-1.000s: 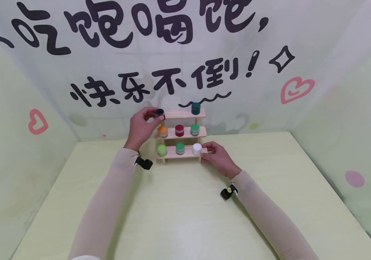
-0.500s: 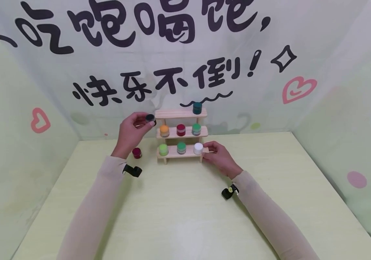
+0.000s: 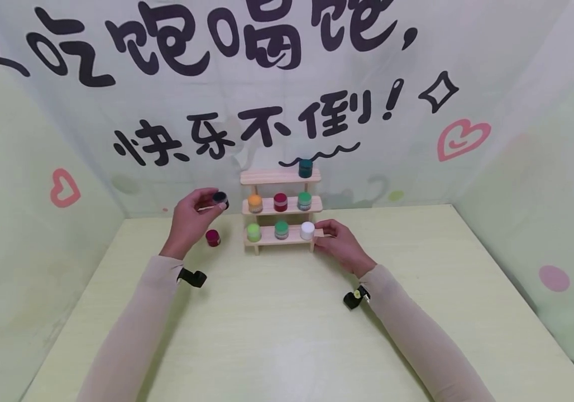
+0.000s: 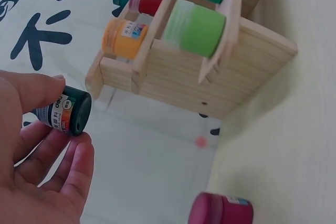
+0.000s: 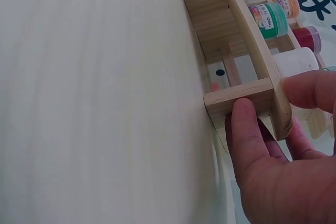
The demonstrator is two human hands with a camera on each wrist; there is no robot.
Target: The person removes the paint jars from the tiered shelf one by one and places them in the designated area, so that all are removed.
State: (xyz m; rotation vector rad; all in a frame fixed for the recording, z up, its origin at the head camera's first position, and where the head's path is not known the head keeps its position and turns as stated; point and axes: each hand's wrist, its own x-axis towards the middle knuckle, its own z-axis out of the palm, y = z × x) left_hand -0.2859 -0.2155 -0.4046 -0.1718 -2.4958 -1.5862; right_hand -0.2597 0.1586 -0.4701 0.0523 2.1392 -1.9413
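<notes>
Two grips noted: left hand (image 3: 190, 221) pinches a dark jar (image 4: 62, 113) in mid-air, just left of the three-tier wooden stand (image 3: 269, 177), while right hand (image 3: 340, 247) clamps the stand's lower right end, presumably to keep it from shifting.

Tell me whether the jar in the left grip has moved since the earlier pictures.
Yes. Against the wooden top shelf in the head view, the dark jar has moved left and down from the shelf's left end, leaving a gap.
</notes>
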